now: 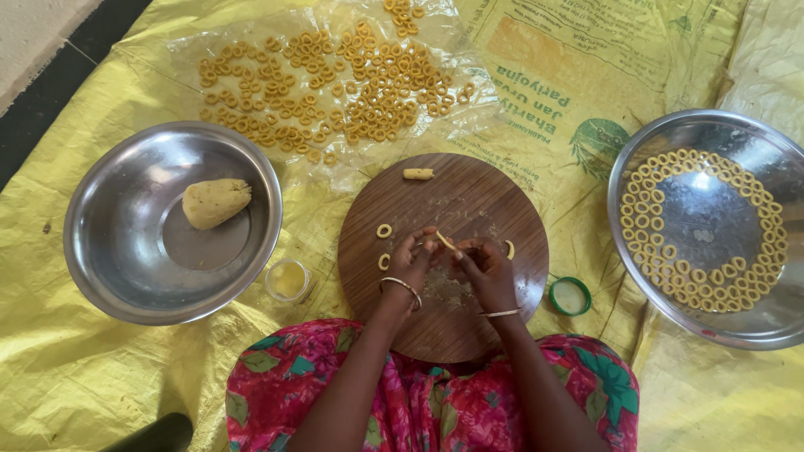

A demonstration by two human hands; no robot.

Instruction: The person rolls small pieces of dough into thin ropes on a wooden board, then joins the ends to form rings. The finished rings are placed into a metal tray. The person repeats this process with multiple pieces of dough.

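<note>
On a round wooden board (469, 197) my left hand (412, 261) and my right hand (486, 268) meet at the middle, pinching a thin strip of yellow dough (445, 241) between their fingertips. Two small dough rings (384, 231) lie on the board just left of my left hand. A curved dough bit (510, 249) lies right of my right hand. A short dough roll (418, 174) rests near the board's far edge. Both wrists wear bangles.
A steel bowl (126, 251) at left holds a dough lump (215, 202). A steel plate (758, 322) at right holds several rings in circles. Several rings lie on clear plastic (335, 84) beyond the board. A small jar (287, 280) and green lid (570, 296) flank the board on yellow sacking.
</note>
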